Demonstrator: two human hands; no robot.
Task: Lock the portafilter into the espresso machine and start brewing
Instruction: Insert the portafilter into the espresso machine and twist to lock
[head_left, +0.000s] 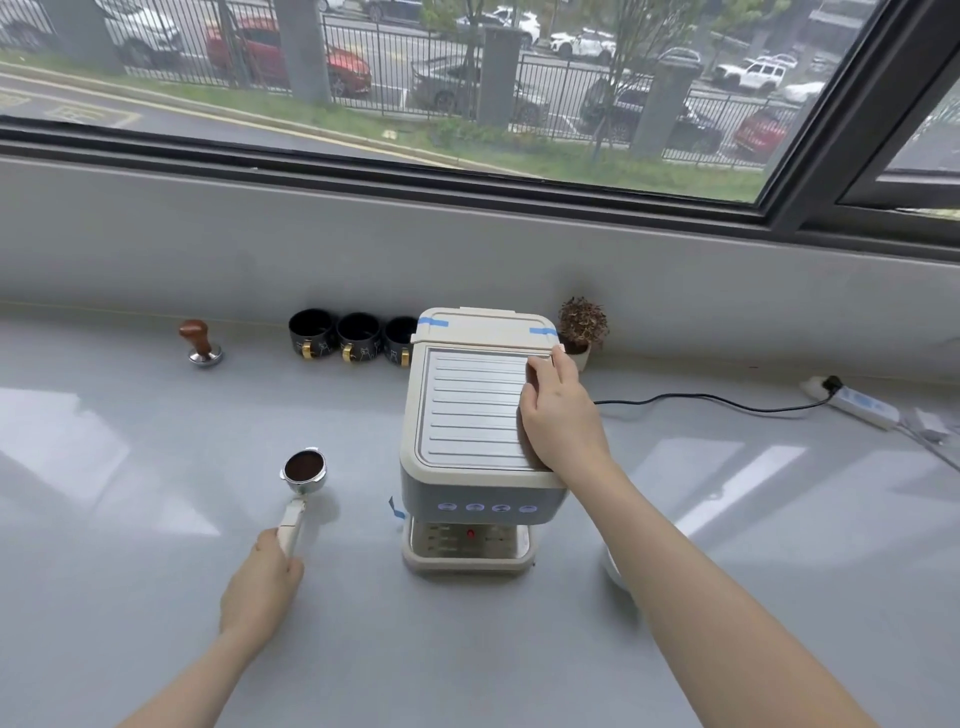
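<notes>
A cream espresso machine (470, 415) stands on the grey counter, its lit buttons (486, 507) facing me and its drip tray (467, 564) below. My right hand (558, 410) lies flat on the right side of the machine's ribbed top, holding nothing. Left of the machine my left hand (262, 584) grips the pale handle of the portafilter (304, 470). Its metal basket is full of dark ground coffee and hovers just over the counter, level, about a hand's width from the machine.
Three black cups (358, 336) line the back wall left of the machine. A wooden-handled tamper (200, 343) stands further left. A small potted plant (582, 327) sits behind the machine. A black cable (701, 400) runs to a power strip (857, 408). A white bowl (615, 569) shows under my right forearm.
</notes>
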